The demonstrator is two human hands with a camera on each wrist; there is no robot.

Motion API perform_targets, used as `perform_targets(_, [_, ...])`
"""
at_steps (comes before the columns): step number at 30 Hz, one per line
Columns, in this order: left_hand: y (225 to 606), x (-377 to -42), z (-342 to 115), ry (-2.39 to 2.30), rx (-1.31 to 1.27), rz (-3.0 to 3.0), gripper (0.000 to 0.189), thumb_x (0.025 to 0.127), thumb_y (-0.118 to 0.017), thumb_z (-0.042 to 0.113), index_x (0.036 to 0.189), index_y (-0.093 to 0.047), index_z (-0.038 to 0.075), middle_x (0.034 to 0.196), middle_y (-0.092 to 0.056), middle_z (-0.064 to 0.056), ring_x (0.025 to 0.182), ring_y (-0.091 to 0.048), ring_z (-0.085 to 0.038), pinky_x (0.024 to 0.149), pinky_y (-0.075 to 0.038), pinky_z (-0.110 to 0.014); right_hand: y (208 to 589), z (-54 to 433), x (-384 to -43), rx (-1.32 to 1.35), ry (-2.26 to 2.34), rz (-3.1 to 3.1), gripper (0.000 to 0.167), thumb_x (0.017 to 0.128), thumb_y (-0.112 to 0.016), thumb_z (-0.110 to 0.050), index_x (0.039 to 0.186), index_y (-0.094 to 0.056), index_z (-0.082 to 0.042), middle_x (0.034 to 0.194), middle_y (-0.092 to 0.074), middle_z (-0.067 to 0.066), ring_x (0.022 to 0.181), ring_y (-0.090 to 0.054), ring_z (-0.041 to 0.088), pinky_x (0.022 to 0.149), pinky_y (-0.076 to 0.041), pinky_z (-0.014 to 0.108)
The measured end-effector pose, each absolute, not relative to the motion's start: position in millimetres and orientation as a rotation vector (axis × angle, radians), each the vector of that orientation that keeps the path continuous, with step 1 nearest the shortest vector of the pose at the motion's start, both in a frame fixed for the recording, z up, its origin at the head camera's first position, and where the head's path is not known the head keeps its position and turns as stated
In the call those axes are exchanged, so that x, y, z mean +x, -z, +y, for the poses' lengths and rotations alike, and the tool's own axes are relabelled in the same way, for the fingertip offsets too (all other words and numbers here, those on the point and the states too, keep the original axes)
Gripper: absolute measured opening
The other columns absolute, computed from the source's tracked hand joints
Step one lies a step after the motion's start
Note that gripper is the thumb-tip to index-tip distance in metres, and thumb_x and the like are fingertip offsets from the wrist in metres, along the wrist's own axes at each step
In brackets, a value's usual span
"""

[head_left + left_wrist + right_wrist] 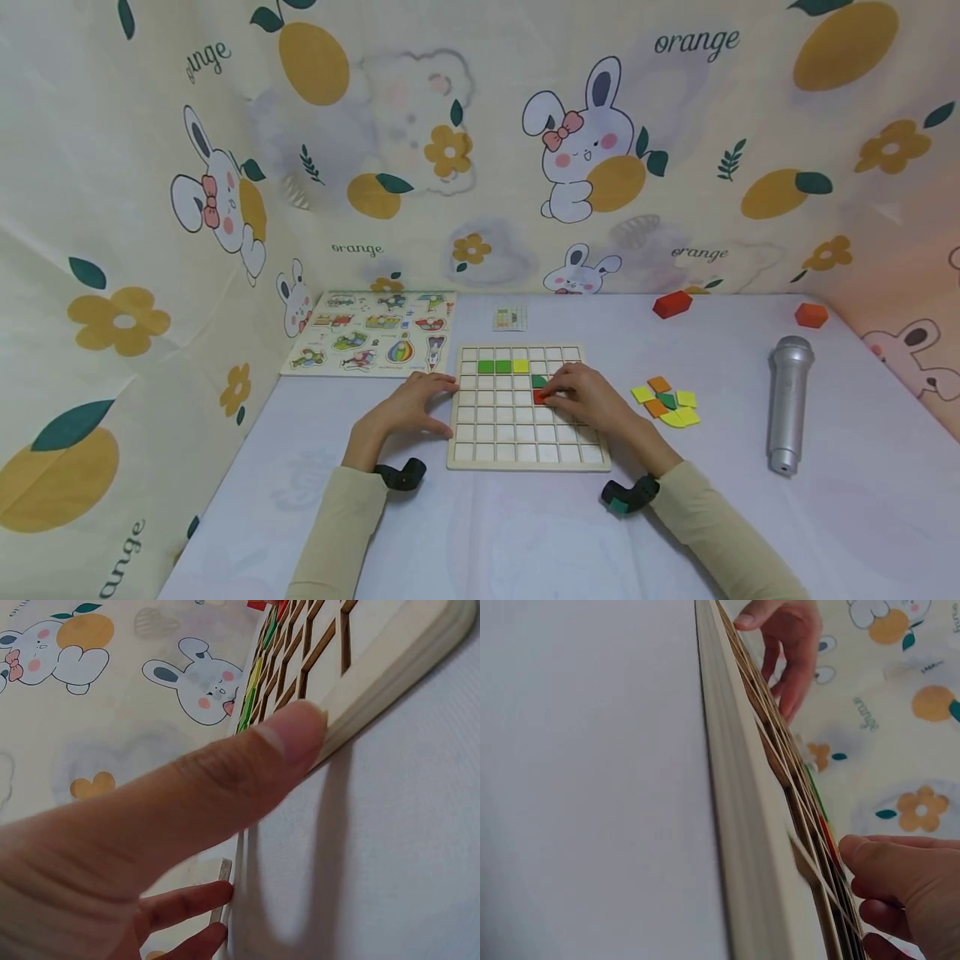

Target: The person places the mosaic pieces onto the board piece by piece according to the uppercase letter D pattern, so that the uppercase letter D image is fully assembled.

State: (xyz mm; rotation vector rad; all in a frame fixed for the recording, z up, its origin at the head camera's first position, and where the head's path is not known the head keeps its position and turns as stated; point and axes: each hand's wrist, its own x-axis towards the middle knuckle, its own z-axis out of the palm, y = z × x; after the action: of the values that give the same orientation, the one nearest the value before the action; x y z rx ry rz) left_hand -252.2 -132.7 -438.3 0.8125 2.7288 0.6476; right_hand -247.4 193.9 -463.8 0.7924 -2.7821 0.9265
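The left hand (408,407) lies flat on the table, fingers straight, thumb pressed against the left edge of the wooden grid board (525,454). The right hand (588,398) reaches over the board's middle, fingertips curled down on a red tile (539,397) sitting in a cell just below a green tile (538,381).

Pale table (480,542), grid board (525,454), animal puzzle (371,333), microphone (787,400), loose tiles (667,402)
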Motion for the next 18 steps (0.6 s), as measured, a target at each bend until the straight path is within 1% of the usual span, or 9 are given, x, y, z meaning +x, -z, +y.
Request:
perform_targets(6, [440, -253, -133, -0.648, 0.799, 2.735, 0.074, 0.065, -0.084, 0.035, 0.129, -0.055, 0.012, 0.140, -0.045, -0.004, 0.130, -0.034, -0.025, 0.110, -0.028, -0.040, 456, 211, -242, 0.631, -0.917, -2.842, 0.019, 0.084, -0.070, -0.021, 0.102, -0.071, -0.017, 0.100, -0.060, -0.004, 0.097, -0.051, 0.016, 0.085, -0.049, 0.038])
perform_targets(9, [440, -253, -133, -0.650, 0.799, 2.734, 0.074, 0.065, -0.084, 0.035, 0.129, -0.055, 0.012, 0.140, -0.045, -0.004, 0.130, -0.034, -0.025, 0.110, -0.028, -0.040, 452, 227, -239, 0.581, -0.909, -2.836, 0.019, 0.084, -0.070, -0.018, 0.103, -0.071, -0.015, 0.102, -0.060, -0.001, 0.100, -0.051, 0.019, 0.087, -0.049, 0.042])
perform_targets(12, [440, -253, -133, -0.656, 0.797, 2.730, 0.074, 0.065, -0.084, 0.035, 0.129, -0.055, 0.012, 0.140, -0.045, -0.004, 0.130, -0.034, -0.025, 0.110, -0.028, -0.041, 448, 244, -236, 0.559, -0.896, -2.796, 0.019, 0.083, -0.071, -0.014, 0.102, -0.071, -0.013, 0.100, -0.061, 0.002, 0.099, -0.052, 0.021, 0.086, -0.049, 0.044])
perform_targets(18, [440, -252, -132, -0.658, 0.781, 2.728, 0.074, 0.065, -0.084, 0.034, 0.130, -0.055, 0.012, 0.141, -0.045, -0.003, 0.130, -0.034, -0.024, 0.110, -0.028, -0.040, 442, 278, -229, 0.523, -0.828, -2.712, 0.018, 0.079, -0.073, -0.006, 0.098, -0.071, -0.008, 0.095, -0.063, 0.006, 0.091, -0.056, 0.024, 0.078, -0.052, 0.046])
